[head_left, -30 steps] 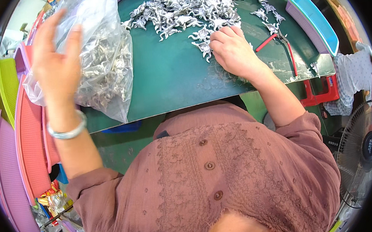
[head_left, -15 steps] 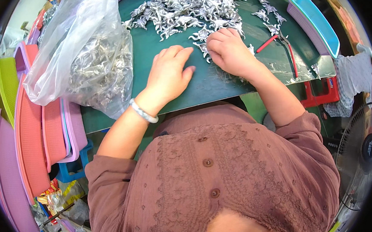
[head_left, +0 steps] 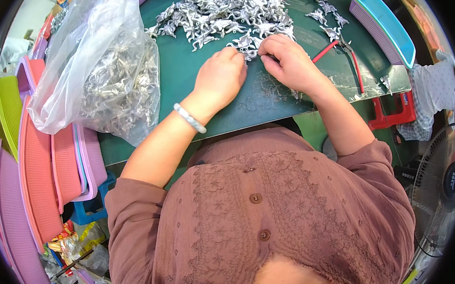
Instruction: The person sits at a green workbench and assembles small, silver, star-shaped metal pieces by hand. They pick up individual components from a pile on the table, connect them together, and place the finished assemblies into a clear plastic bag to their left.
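Observation:
A small silver metal casting (head_left: 248, 50) with curled, limb-like ends sits between my two hands, just in front of the heap. My left hand (head_left: 222, 76), bracelet on its wrist, is curled with its fingertips at the casting's left side. At the right side, my right hand (head_left: 289, 61) has thumb and fingers bent in a pinch. Both hands look closed on this piece, though the fingertips are partly hidden. Behind them spreads a big heap of like castings (head_left: 229, 10) on the green table (head_left: 189, 44).
Red-handled pliers (head_left: 357, 69) lie at the right, near several loose castings (head_left: 329, 16). A clear plastic bag (head_left: 120, 81) full of castings stands left. Beyond the pliers is a turquoise basket (head_left: 385, 23). Stacked pink and purple baskets (head_left: 34, 171) line the left; a fan (head_left: 441, 180) stands lower right.
My left hand has moved right and a little forward, from lying apart to meeting the casting by my right hand. My right hand has turned slightly, its fingers still bent.

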`<control>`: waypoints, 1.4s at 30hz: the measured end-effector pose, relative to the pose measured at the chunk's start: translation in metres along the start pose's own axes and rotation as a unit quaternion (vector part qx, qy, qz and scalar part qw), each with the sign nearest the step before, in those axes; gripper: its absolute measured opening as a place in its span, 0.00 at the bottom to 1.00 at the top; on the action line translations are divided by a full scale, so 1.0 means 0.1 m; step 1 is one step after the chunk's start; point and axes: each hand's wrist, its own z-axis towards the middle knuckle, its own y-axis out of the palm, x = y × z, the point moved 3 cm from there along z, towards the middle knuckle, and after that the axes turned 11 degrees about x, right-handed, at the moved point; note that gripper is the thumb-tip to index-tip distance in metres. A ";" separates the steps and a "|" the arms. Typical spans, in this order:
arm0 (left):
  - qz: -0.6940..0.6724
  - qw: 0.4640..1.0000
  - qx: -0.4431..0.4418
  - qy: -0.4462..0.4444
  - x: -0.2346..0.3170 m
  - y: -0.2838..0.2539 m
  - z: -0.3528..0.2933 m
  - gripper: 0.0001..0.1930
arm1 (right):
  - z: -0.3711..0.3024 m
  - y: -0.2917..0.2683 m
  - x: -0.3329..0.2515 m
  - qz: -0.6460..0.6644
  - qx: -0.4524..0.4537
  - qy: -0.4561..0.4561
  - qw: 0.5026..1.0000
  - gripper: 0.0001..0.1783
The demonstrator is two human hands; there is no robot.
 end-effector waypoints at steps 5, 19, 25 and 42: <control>-0.238 0.930 -0.013 -0.278 -0.33 -0.12 -0.04 0.09 | 0.02 0.01 -0.06 0.014 0.032 0.001 0.999 0.13; -0.549 0.712 -0.128 -0.418 -0.16 -0.48 -0.08 0.12 | 0.08 0.00 -0.15 0.442 -0.059 0.330 0.832 0.10; -0.588 0.669 -0.119 -0.439 -0.15 -0.51 -0.12 0.15 | 0.05 0.05 -0.16 0.484 -0.058 0.367 0.793 0.09; -0.602 0.696 -0.036 -0.391 -0.11 -0.47 -0.23 0.20 | 0.02 -0.01 -0.27 0.450 -0.061 0.319 0.832 0.09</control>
